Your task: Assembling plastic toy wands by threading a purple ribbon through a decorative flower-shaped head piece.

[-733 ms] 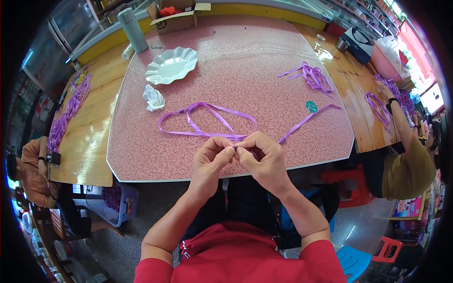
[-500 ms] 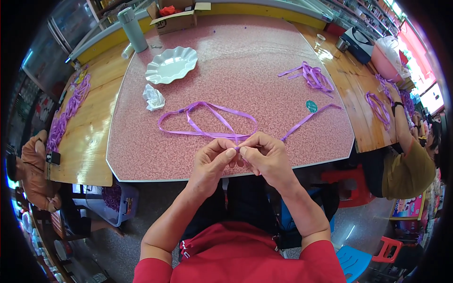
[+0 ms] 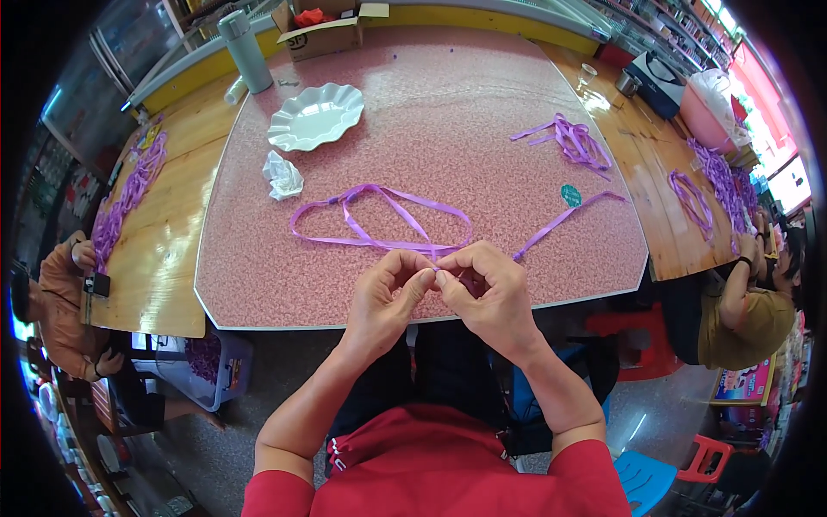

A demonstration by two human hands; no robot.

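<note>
Both my hands meet just above the table's near edge, pinching one purple ribbon (image 3: pixel 336 242) between them. My left hand (image 3: pixel 384 291) is closed, thumb against forefinger on the ribbon. Opposite it, my right hand (image 3: pixel 488 289) is closed the same way, the two thumb tips almost touching. The small bit in the fingertips is mostly hidden; I cannot tell if it is a knot. From there the ribbon runs away from me and lies in wide loops on the table. A separate-looking ribbon strand (image 3: pixel 560 221) slants right from beside my right hand, its near end darker.
The pink speckled table (image 3: pixel 258 284) carries a scalloped white dish (image 3: pixel 316 116), crumpled tissue (image 3: pixel 282 175), a purple ribbon bundle (image 3: pixel 581 145) and a green round tag (image 3: pixel 570 196). Behind stand a flask (image 3: pixel 245 53) and an open carton (image 3: pixel 323 39). One person (image 3: pixel 65 302) sits left, another (image 3: pixel 749 310) right.
My hands keep their pinch and shift only slightly. The person at right has drawn an arm back from the ribbon pile. At left, the other person's hand has moved up to the ribbons.
</note>
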